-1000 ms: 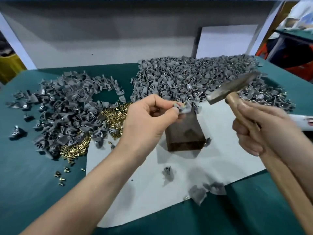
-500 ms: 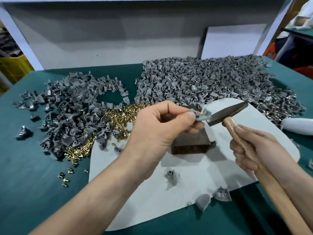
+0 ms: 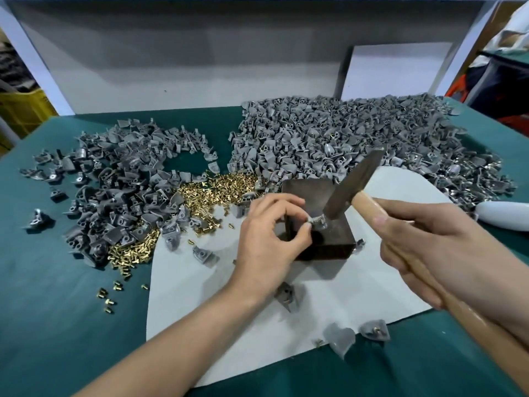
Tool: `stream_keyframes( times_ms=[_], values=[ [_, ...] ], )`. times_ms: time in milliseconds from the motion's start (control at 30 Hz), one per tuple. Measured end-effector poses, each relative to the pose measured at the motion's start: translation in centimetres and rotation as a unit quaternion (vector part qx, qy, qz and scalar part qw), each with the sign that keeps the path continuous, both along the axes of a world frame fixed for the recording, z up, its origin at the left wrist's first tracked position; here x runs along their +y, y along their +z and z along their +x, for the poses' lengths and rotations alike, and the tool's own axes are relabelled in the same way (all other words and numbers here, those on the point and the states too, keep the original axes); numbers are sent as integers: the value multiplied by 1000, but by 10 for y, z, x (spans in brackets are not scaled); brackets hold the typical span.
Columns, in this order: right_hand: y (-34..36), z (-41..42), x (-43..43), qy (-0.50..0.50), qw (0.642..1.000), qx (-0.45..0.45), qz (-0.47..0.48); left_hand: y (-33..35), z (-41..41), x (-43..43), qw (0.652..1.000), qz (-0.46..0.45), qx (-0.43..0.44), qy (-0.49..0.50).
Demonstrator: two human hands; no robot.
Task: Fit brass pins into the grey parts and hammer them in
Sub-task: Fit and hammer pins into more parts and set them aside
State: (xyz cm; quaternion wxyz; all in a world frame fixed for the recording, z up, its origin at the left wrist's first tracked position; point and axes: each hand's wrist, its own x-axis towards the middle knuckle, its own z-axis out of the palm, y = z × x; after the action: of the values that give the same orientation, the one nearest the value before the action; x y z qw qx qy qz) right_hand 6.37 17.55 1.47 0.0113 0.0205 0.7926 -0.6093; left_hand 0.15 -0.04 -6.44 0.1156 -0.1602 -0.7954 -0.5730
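Resting now on top of the dark metal block (image 3: 303, 193), toward its near edge, the grey part (image 3: 316, 222) is pinched between thumb and forefinger of the left hand (image 3: 266, 242), with the other fingers curled loosely above. Half a second back it was held in the air over the block. The hammer (image 3: 353, 186) has been lowered and its lower face is set at the part; whether it touches cannot be told. The wooden handle is gripped by the right hand (image 3: 423, 245), fingers wrapped round it. The pin is hidden by fingers and hammer head. Fitting is judged done and the strike is in hand. Loose brass pins (image 3: 217, 187) and heaps of grey parts (image 3: 329, 138) are spread behind, on the white sheet (image 3: 357, 287) and the green mat (image 3: 57, 310).
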Motion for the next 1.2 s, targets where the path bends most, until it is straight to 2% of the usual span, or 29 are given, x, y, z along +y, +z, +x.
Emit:
stream_keyframes(
  times_ms=[67,233,333,500,567,733,833,900,1000,1133,1200],
  values=[
    [7,1,-8,11,999,6,32,-6,-3,-1,1000,6,2,-5],
    [10,-2,-22,-3,989,62,132,-12,-5,-1,996,58,-55,-34],
    [6,-2,-26,3,982,35,185,-13,-6,-1,995,76,-47,-43],
    [11,0,-28,-4,957,100,271,-14,-6,1,992,95,-71,-42],
    [4,4,-31,7,961,74,267,-13,-5,0,995,77,-55,-41],
    [-1,8,-32,5,957,74,281,-14,-6,1,994,88,-57,-37],
    [0,10,-34,-19,956,99,274,-14,-7,2,993,93,-54,-37],
    [-1,10,-34,-7,947,102,304,-15,-6,2,993,99,-52,-39],
    [-5,9,-31,-11,962,87,259,-15,-6,1,992,101,-56,-43],
    [-7,10,-26,-11,962,78,262,-14,-5,1,992,97,-63,-49],
    [-6,9,-24,-21,961,109,253,-12,-6,1,993,89,-64,-46]
  ],
)
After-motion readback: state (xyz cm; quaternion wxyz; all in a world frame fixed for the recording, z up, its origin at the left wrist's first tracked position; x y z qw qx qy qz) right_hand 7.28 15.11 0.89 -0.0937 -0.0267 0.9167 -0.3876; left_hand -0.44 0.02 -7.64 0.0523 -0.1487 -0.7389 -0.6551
